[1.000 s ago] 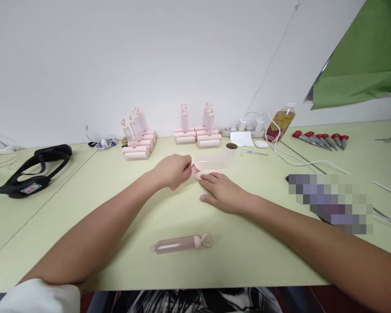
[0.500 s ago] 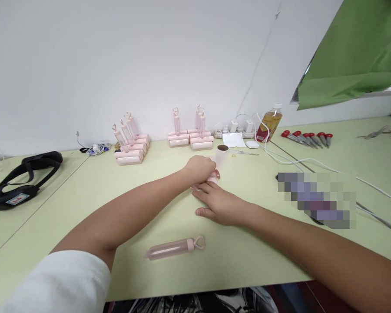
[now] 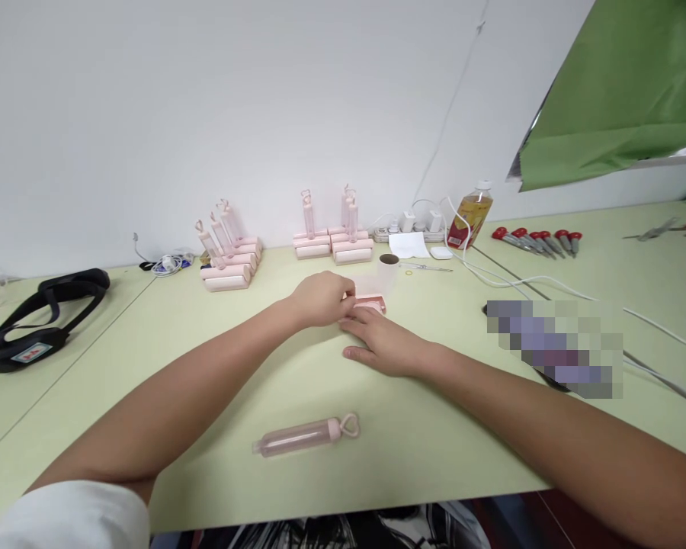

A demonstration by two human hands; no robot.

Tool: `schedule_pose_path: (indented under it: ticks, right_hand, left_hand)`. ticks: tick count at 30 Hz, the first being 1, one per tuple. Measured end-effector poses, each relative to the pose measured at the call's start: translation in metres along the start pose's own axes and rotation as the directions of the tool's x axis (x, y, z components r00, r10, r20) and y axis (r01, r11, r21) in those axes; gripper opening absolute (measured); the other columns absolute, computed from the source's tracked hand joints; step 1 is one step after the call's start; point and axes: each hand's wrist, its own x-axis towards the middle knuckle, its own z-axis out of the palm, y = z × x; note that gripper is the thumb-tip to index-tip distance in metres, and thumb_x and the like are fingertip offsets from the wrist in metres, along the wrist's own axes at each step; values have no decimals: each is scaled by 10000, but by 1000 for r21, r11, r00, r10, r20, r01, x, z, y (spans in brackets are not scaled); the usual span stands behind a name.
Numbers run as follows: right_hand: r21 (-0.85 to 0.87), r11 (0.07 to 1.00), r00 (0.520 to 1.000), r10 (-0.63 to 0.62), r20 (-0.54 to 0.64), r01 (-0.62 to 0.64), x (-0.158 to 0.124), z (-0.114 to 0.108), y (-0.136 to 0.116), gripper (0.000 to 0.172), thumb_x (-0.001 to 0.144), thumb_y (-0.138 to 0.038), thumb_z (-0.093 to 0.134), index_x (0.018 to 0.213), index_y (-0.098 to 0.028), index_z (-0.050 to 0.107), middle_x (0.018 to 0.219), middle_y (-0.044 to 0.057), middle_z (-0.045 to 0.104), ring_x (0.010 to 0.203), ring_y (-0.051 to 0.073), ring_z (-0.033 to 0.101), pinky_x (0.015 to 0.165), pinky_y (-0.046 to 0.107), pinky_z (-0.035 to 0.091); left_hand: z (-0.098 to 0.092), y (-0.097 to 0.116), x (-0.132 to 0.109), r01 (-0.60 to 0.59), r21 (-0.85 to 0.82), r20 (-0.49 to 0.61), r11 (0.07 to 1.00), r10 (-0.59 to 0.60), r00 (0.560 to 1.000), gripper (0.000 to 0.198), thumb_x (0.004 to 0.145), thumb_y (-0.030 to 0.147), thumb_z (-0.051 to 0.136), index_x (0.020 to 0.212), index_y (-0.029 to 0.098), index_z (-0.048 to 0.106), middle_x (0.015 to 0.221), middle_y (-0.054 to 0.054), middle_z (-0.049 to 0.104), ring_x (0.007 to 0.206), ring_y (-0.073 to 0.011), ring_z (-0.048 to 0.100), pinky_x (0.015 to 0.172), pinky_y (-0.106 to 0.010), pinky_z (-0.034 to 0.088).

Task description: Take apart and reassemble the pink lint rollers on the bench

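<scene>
Before me on the table lies a pink roller case (image 3: 371,303), partly hidden by my hands. My left hand (image 3: 322,299) is closed at its left end, thumb and fingers bent together; what they pinch is hidden. My right hand (image 3: 386,341) rests with its fingers stretched out against the near side of the case. Just behind stands a pale roll with a brown cardboard core (image 3: 388,268). Nearer to me, a clear pink tube handle with a heart-shaped loop (image 3: 300,438) lies on the table.
Along the wall stand several pink lint rollers with upright handles (image 3: 229,271). To the right are tweezers (image 3: 428,268), a power strip (image 3: 417,236), a drink bottle (image 3: 469,217), white cables and red-handled tools (image 3: 540,240). A black headset strap (image 3: 46,324) lies at left.
My left hand has moved left along the pink case, uncovering more of its top. My right hand has shifted slightly up and stays beside it. The tube handle has stayed put.
</scene>
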Motion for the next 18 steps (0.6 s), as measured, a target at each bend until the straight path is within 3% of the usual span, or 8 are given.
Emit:
schedule_pose_path:
  ticks: [6,9,12,13,15,18]
  right_hand:
    - [-23,1000,1000,4,-28,-4,3,0,0,333,895,-384,534,1125,-157,611,1229,172,523,1208,326,425,985,500,390]
    - [-36,999,997,-21,-70,19,1,-3,-5,279,891,-347,543,1079,-160,629,1239,169,535,1214,323,427,999,499,378]
    - [3,1000,995,-17,-100,17,-5,-9,-21,289,896,-331,538,1103,-149,624,1210,160,576,1170,303,471,981,464,391]
    - [39,999,997,-15,-81,19,-7,-11,-28,298,903,-340,528,1108,-146,622,1157,148,605,1114,284,509,952,436,411]
    - [130,991,999,-40,20,37,-11,-15,-43,323,911,-390,516,1098,-151,625,1040,116,647,980,242,566,857,373,446]
    - [212,976,972,-101,211,55,-16,-16,-59,359,863,-489,567,996,-166,651,902,75,659,810,198,579,695,296,433]
  left_hand:
    - [-14,-1,-56,54,-70,57,996,-50,997,314,901,363,383,760,197,610,729,-27,653,621,-159,543,537,-280,335]
    - [-19,5,-88,69,-96,284,993,-40,958,374,892,491,409,735,204,591,671,-16,624,559,-154,508,504,-278,305]
    - [-17,15,-116,67,-80,484,995,-20,875,439,685,642,630,800,220,597,709,-8,626,569,-173,521,481,-270,288]
    - [-14,18,-122,65,-74,520,995,-17,854,446,636,627,679,795,220,589,722,-6,625,573,-175,527,479,-268,287]
    - [-7,24,-130,37,-77,523,996,9,852,334,671,514,685,763,215,568,753,-6,624,594,-174,545,493,-267,303]
    - [1,25,-131,-28,-63,425,998,52,904,119,756,317,592,771,207,549,800,-21,623,666,-180,575,545,-275,342]
